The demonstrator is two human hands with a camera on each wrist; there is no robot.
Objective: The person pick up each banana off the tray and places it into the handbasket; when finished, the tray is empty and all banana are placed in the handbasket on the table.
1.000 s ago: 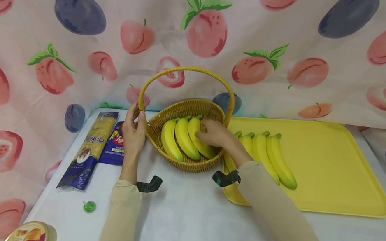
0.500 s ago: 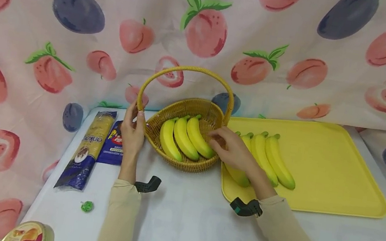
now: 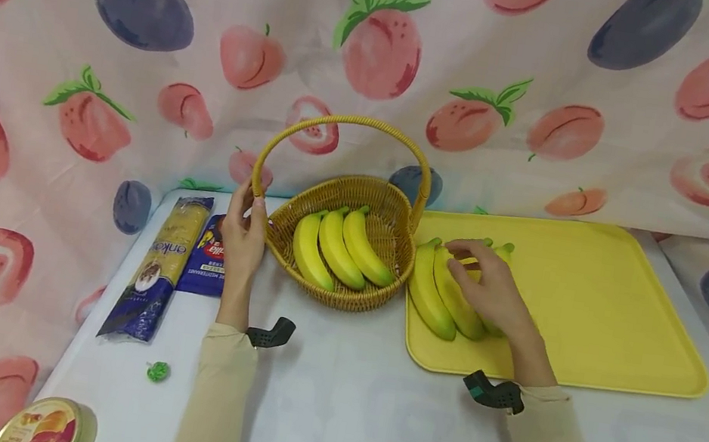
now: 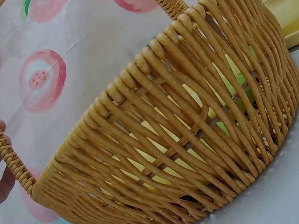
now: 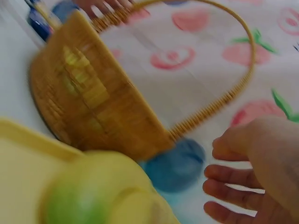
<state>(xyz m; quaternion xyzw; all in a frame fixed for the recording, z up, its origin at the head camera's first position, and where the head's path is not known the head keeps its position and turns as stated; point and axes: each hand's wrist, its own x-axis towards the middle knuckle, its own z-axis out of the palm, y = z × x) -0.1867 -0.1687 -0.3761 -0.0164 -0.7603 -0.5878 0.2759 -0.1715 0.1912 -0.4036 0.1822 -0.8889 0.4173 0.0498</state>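
Observation:
A wicker basket with a tall arched handle stands at the back middle of the table, holding three yellow bananas. My left hand grips the left foot of that handle, thumb on the near side; only its fingertips show at the edge of the left wrist view. Over the yellow tray, my right hand hovers above several bananas lying side by side, partly covering them. Its fingers are loosely bent with nothing between them, as the right wrist view of the hand also shows.
Left of the basket lie a long pasta packet and a dark blue packet, partly behind the left arm. A small green item and a round lidded tin sit nearer. A fruit-print cloth hangs behind.
My right hand has let go of the third banana in the basket and moved right, over the bananas on the tray. My left hand stays at the basket handle.

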